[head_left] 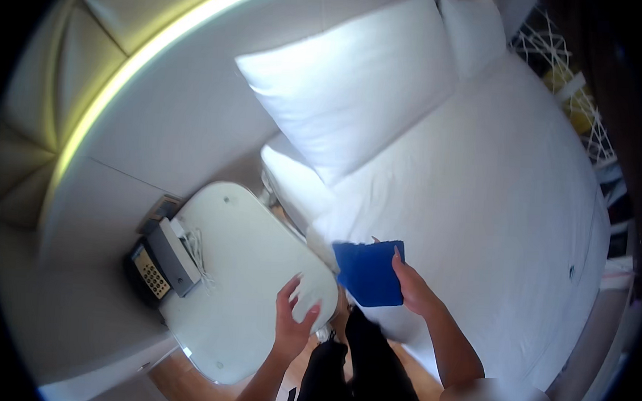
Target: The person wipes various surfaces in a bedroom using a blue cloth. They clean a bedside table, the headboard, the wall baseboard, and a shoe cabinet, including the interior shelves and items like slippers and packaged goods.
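My right hand (414, 287) grips a folded blue cloth (370, 276) by its right edge, thumb on top. The cloth hangs in front of me, over the near corner of the bed. My left hand (294, 322) is raised over the near end of a white glass-topped bedside table (248, 269). Its fingers are apart and curved, with nothing between them. A gap separates the left hand from the cloth.
A black telephone (147, 271), a grey box (174, 257) and a white cable (200, 256) sit on the table's left side by the wall. To the right lies a white-sheeted bed (487, 209) with a large pillow (363, 79). Wooden floor (188, 382) shows below.
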Tool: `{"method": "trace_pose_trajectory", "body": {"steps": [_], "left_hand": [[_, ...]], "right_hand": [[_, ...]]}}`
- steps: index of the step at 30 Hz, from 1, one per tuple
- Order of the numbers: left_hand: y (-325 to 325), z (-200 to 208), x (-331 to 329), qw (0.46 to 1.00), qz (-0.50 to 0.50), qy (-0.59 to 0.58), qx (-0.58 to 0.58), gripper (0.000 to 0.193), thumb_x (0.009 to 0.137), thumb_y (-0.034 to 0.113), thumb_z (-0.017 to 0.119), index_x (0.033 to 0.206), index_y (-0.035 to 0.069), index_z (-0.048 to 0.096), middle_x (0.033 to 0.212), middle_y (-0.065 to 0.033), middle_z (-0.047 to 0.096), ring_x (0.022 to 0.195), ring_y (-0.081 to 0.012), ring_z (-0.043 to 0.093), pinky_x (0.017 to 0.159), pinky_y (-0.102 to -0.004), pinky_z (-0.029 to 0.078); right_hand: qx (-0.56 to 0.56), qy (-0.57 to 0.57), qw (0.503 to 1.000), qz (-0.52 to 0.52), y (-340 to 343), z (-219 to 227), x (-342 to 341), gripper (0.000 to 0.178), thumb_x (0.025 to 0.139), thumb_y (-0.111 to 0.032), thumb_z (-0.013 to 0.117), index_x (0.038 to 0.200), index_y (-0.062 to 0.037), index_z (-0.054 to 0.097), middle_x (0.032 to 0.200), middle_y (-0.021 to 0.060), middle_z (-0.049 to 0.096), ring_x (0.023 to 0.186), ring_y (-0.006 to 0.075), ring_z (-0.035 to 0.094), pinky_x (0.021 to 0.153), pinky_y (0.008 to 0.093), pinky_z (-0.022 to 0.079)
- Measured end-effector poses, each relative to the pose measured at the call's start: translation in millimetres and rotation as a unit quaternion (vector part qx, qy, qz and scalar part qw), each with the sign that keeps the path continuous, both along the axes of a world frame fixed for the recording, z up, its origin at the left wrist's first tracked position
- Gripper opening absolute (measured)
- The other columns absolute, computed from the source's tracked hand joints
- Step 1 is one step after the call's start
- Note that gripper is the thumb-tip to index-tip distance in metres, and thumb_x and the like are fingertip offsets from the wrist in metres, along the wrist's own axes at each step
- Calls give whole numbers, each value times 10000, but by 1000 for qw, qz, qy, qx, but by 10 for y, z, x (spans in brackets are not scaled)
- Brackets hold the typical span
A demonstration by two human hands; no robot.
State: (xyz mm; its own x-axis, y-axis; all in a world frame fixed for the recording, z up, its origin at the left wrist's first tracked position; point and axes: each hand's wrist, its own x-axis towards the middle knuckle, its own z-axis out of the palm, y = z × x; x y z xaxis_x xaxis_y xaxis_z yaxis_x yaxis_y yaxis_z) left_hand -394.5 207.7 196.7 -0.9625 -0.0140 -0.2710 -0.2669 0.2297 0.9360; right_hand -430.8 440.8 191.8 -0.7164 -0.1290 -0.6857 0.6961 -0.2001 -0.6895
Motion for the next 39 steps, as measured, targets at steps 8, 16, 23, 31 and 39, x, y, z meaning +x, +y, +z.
{"method": "trace_pose_trajectory", "body": {"steps": [8, 16, 23, 31, 39], "left_hand": [[438, 1124, -690, 961, -149, 143, -185, 862, 608, 391, 780, 1281, 50, 361, 1237, -146, 452, 1153, -373, 402, 970, -414, 306], [-407, 1660, -453, 991, -114, -44, -53, 426, 744, 359, 693, 995, 32, 586, 934, -141, 597, 894, -239, 562, 807, -327, 440], [-1310, 2021, 238, 986, 124, 84, -70, 231, 864, 231, 570, 871, 0, 580, 822, -108, 590, 698, -177, 546, 659, -281, 446], [-2326, 2151, 989, 944, 229, 203, -125, 181, 859, 141, 565, 965, -3, 592, 749, -119, 586, 643, -141, 532, 596, -259, 446], [-3206, 2032, 1403, 930, 251, 214, -163, 116, 793, 91, 639, 806, -9, 580, 704, -82, 535, 623, -152, 519, 565, -263, 438]], "right_hand": [[136, 162, 911, 354, -193, 1154, -694, 673, 902, -547, 263, 1078, 50, 518, 951, 160, 591, 876, 212, 556, 804, 282, 429], [-83, 314, 858, 398, -708, 1866, -1123, 504, 938, -434, 316, 1121, -9, 516, 946, 74, 572, 843, 144, 525, 788, 246, 415], [18, 412, 811, 415, -1481, 2174, -1083, 298, 902, -272, 497, 763, -13, 549, 655, -1, 508, 623, 66, 433, 593, 205, 362], [69, 486, 773, 402, -2681, 2183, -521, 219, 854, -157, 576, 736, 28, 575, 610, 25, 528, 557, 63, 451, 520, 207, 358], [138, 458, 797, 370, -3483, 2083, -11, 219, 853, -191, 581, 789, 18, 597, 644, 50, 569, 557, 84, 522, 501, 196, 388]]}}
